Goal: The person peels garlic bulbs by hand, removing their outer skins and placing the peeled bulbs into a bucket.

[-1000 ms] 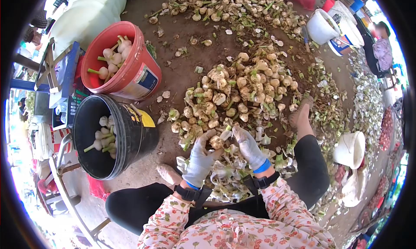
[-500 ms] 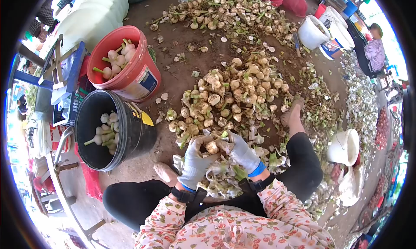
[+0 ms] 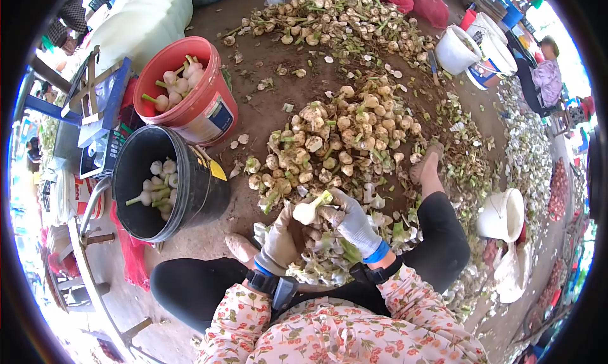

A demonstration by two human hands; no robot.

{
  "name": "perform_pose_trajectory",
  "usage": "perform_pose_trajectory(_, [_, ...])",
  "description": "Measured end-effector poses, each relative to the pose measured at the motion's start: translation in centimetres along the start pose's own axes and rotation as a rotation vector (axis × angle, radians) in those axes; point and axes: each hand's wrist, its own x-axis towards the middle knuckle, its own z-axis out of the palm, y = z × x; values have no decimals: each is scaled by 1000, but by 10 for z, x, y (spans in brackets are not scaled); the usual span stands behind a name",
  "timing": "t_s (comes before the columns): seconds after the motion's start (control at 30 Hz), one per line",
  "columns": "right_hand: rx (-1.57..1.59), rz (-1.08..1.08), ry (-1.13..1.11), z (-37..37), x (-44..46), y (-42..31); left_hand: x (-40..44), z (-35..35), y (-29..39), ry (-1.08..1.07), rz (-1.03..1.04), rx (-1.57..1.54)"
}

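Observation:
A pale garlic bulb [image 3: 305, 213] with a short green stem is held up over my lap, its side smooth and white. My right hand [image 3: 356, 225], in a grey-white glove, pinches the bulb at its stem. Just below and left of the bulb is my left hand [image 3: 280, 242], in a dirtier glove, palm turned up and fingers loosely bent apart. Whether its thumb touches the bulb I cannot tell. Beneath both hands lies a heap of peeled skins and leaves [image 3: 323, 263]. Beyond them is a pile of unpeeled garlic [image 3: 345, 133].
At left stand a black bucket [image 3: 209, 190] and a red bucket [image 3: 218, 114], both holding peeled garlic. More garlic [image 3: 342, 19] is heaped farther off. A knife [image 3: 433, 66] lies near white buckets [image 3: 456, 50]. Another white bucket [image 3: 500, 215] is at right. A person [image 3: 546, 76] sits beyond.
The bulb has turned from brownish to white and now sits higher, stem to the upper right. My left hand has rolled palm up and loosened from around it.

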Motion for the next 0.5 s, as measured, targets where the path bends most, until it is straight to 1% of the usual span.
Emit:
perform_pose_trajectory(0.03, [-98, -4, 10, 1, -1, -3, -1, 5, 3, 5, -3, 57])
perform_pose_trajectory(0.07, [-197, -7, 20, 2, -3, -8, -5, 13, 0, 252, 114, 305])
perform_pose_trajectory(0.1, [-296, -9, 30, 2, -4, -11, -3, 8, -6, 297, 214, 477])
perform_pose_trajectory(0.17, [-387, -175, 34, 1, -8, -4, 3, -9, -16, 380, 417, 824])
perform_pose_trajectory(0.2, [-430, -257, 36, 1, -9, -1, -2, -2, -7, 348, 305, 675])
perform_pose_trajectory(0.3, [-177, 162, -23, -15, -8, -7, -12, 9, 18, 196, 82, 463])
perform_pose_trajectory(0.33, [-230, 190, -25, -13, -9, -16, -11, 5, 21, 177, 35, 465])
perform_pose_trajectory(0.43, [-277, 115, -43, -13, -9, -11, -10, 21, 11, 258, 194, 607])
perform_pose_trajectory(0.47, [-285, 102, -71, -14, -9, -9, -7, 12, 3, 233, 335, 738])
perform_pose_trajectory(0.5, [-291, 91, -100, -14, -10, -6, -7, 8, 1, 230, 290, 743])
